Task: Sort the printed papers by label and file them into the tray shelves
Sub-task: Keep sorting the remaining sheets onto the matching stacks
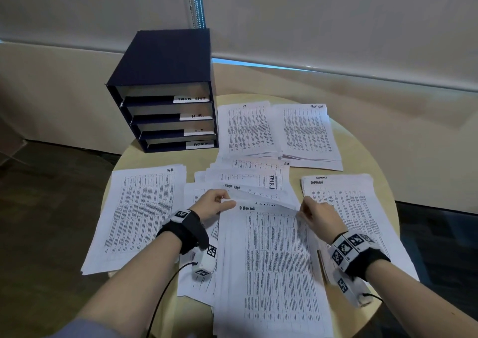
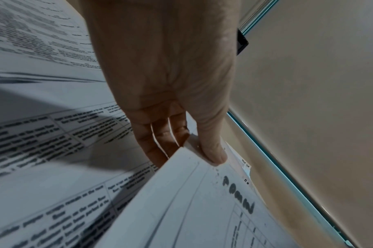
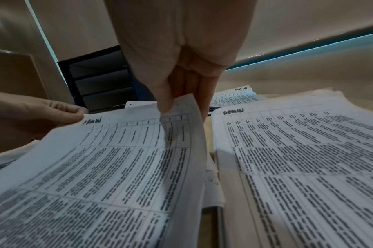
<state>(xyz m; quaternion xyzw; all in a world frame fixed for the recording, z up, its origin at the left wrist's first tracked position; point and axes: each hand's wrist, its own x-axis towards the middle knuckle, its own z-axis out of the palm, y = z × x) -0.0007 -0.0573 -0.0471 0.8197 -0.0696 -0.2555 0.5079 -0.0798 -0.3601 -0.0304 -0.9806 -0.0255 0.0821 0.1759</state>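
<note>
Both hands pinch ADMIN sheet top corners — lifted | ADMIN pile just right

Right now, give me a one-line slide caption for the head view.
Both hands, left hand and right hand, lift an ADMIN-labelled sheet beside the ADMIN pile.

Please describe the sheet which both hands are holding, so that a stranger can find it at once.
On the round table, in front of the dark tray shelves, lie several paper piles. The sheet lies nearest the person, pinched at its top corners by the left hand and right hand. It alone is lifted.
</note>
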